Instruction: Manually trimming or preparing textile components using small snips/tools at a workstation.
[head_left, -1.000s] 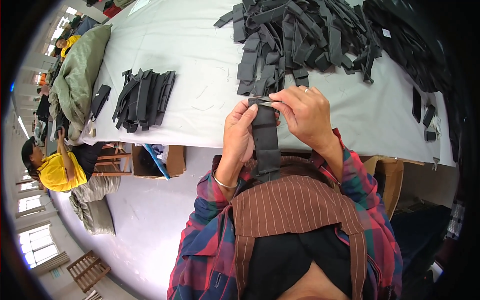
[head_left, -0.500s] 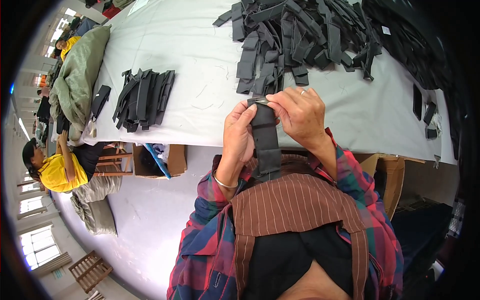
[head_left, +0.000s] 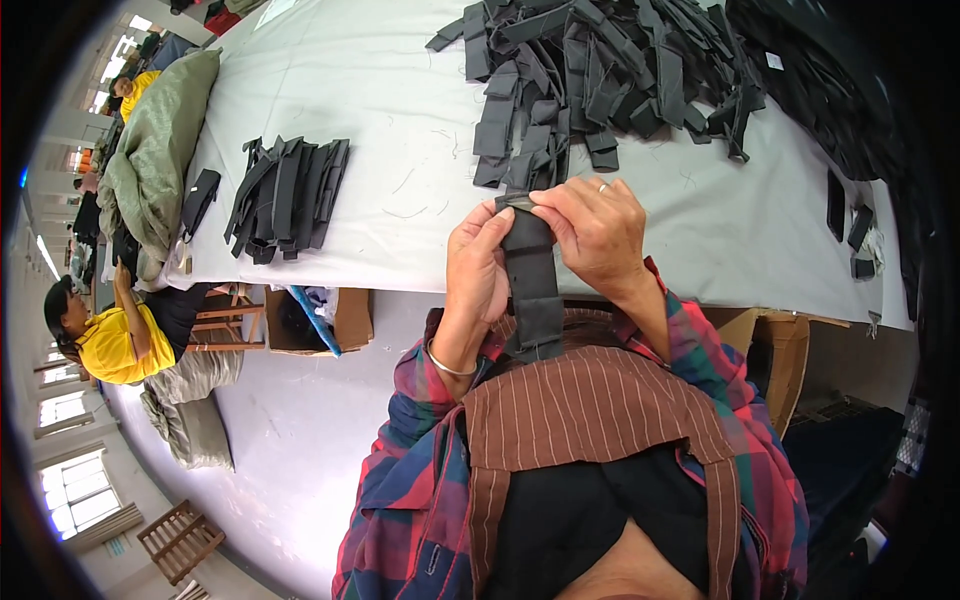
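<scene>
A dark grey fabric strip [head_left: 533,285] hangs lengthwise in front of my apron, over the table's near edge. My left hand [head_left: 478,262] is closed on its upper end, the thumb pressed on the face of the cloth. At that same top end my right hand [head_left: 598,228] pinches the corner between thumb and fingers. A small pale bit shows at the strip's top edge between the hands; what it is, I cannot make out. Beyond my hands lies a big loose heap of similar dark strips [head_left: 610,75].
On the white-covered table [head_left: 400,110], a neater stack of dark strips [head_left: 287,195] lies to the left. Black fabric [head_left: 820,95] is piled at the right. Below the table stand cardboard boxes [head_left: 352,318]. A co-worker in yellow [head_left: 120,340] sits at the left by a large grey-green sack [head_left: 160,150].
My right hand has shifted slightly left along the strip's top edge, and less of the shiny bit there is showing. My left hand keeps its hold.
</scene>
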